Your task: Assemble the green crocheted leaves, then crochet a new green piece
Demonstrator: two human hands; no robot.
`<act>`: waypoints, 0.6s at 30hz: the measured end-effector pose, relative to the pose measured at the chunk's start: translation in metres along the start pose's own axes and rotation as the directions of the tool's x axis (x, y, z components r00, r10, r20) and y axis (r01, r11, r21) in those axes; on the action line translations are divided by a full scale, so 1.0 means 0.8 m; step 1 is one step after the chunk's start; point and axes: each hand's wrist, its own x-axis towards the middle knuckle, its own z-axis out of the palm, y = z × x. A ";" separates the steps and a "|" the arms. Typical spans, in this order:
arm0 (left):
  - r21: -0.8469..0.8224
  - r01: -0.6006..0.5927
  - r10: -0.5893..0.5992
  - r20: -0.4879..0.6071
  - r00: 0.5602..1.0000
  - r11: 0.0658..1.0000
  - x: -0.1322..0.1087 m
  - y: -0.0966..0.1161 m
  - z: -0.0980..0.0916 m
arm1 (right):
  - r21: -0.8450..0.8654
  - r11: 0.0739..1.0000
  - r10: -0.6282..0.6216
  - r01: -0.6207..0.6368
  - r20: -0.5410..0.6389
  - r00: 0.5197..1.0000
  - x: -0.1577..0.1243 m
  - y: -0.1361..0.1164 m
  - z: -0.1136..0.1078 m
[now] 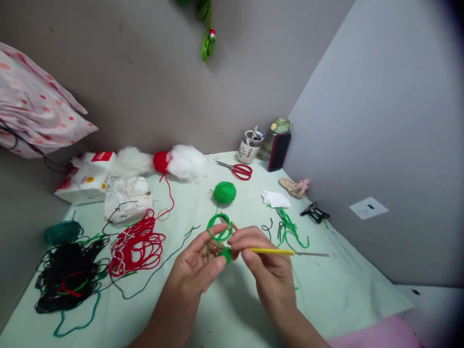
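Between thumb and fingers, my left hand pinches a small green crochet piece, with green yarn looped over its fingers. My right hand is closed around a crochet hook with a yellow handle; its bare metal end points right. The hook's working tip meets the green piece, partly hidden by my fingers. Just beyond my hands lies a loose coil of green yarn, and a strand leads back to a green yarn ball. Something orange-red shows behind my right fingers, mostly hidden.
Red-handled scissors lie at the back near a pen cup and a propped phone. Red yarn and black yarn lie in tangles at left. White stuffing rests along the wall. Green scraps and a black clip sit right.
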 end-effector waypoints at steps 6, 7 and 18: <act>0.015 0.025 -0.024 -0.025 0.999 1.000 -0.001 -0.010 0.003 | -0.351 0.921 -0.151 0.168 0.075 0.986 -0.016 0.001 0.002; -0.008 0.059 -0.059 -0.014 0.998 0.998 0.000 -0.010 0.002 | -0.388 0.898 -0.182 0.208 0.102 0.978 -0.017 0.000 0.000; 0.068 -0.043 0.039 0.053 0.998 0.997 0.003 -0.003 0.002 | 0.088 0.986 0.137 -0.141 0.050 0.989 0.002 0.005 -0.005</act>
